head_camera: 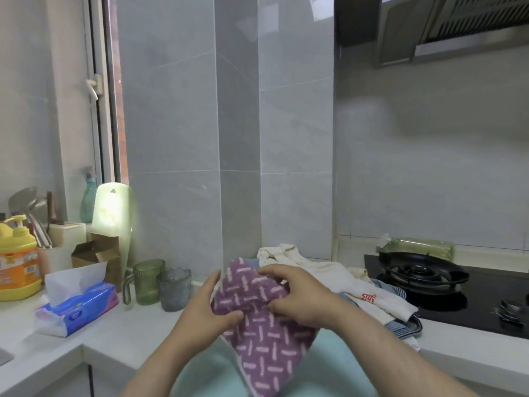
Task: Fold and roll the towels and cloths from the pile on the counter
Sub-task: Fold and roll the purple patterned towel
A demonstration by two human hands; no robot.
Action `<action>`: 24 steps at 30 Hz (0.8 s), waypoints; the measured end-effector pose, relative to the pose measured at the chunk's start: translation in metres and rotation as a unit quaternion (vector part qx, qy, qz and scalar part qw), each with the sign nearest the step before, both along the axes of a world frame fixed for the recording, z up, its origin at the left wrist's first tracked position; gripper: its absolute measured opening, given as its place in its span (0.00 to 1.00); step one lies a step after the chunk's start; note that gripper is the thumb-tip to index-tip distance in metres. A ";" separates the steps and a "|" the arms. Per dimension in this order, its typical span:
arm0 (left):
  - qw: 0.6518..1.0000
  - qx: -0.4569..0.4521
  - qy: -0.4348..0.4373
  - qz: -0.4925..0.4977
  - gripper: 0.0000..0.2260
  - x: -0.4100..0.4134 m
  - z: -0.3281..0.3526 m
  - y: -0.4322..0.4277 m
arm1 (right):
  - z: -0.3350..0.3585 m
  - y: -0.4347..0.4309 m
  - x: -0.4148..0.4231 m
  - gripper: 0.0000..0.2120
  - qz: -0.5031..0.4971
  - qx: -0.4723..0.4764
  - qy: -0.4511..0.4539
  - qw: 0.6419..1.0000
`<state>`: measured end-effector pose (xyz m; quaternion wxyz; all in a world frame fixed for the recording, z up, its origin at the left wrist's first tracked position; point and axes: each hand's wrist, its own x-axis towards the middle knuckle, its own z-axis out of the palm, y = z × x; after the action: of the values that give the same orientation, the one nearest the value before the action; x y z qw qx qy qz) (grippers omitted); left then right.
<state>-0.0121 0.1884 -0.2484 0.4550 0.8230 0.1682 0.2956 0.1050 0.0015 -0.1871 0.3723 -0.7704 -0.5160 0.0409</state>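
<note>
Item, lower centre of frame: purple patterned cloth (266, 336), left hand (210, 306) and right hand (297, 296) both gripping it, fingers clamping bunched upper part; cream towel pile (329, 270) lying behind, centre right

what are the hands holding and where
Both the left hand and right hand grip the purple cloth at its bunched upper end.
</note>
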 end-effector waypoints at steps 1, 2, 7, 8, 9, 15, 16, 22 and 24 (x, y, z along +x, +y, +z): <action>0.999 -0.030 0.010 -0.044 0.41 -0.002 0.008 -0.001 | 0.010 -0.006 0.001 0.28 0.017 -0.012 -0.022 1.000; 0.995 -0.060 0.022 -0.082 0.39 -0.003 0.015 -0.004 | 0.018 -0.011 0.002 0.28 0.024 -0.026 -0.047 0.998; 0.962 -0.213 -0.016 -0.171 0.31 -0.004 0.023 -0.029 | 0.024 -0.031 0.008 0.26 -0.007 0.013 -0.022 1.000; 0.957 -0.236 -0.033 -0.167 0.32 -0.003 0.021 -0.032 | 0.018 -0.035 0.011 0.26 -0.023 0.058 0.017 0.998; 0.951 -0.258 -0.050 -0.162 0.34 -0.001 0.019 -0.034 | 0.008 -0.039 0.015 0.27 -0.036 0.113 0.079 0.990; 0.905 -0.392 -0.082 -0.145 0.27 0.014 -0.004 -0.041 | -0.076 -0.043 0.033 0.50 0.042 0.120 0.461 0.878; 0.900 -0.407 -0.070 -0.140 0.27 0.017 -0.008 -0.040 | -0.084 -0.039 0.035 0.50 0.041 0.112 0.467 0.876; 0.929 -0.347 0.077 -0.107 0.15 0.030 -0.029 -0.024 | -0.089 -0.042 0.063 0.20 -0.083 0.018 0.355 0.931; 0.950 -0.275 0.120 -0.083 0.08 0.033 -0.037 -0.016 | -0.090 -0.045 0.070 0.16 -0.102 -0.067 0.271 0.955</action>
<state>0.0205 0.1725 -0.2857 0.6633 0.7063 0.2272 0.0978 0.1753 -0.0434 -0.2773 0.4484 -0.8020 -0.3100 0.2443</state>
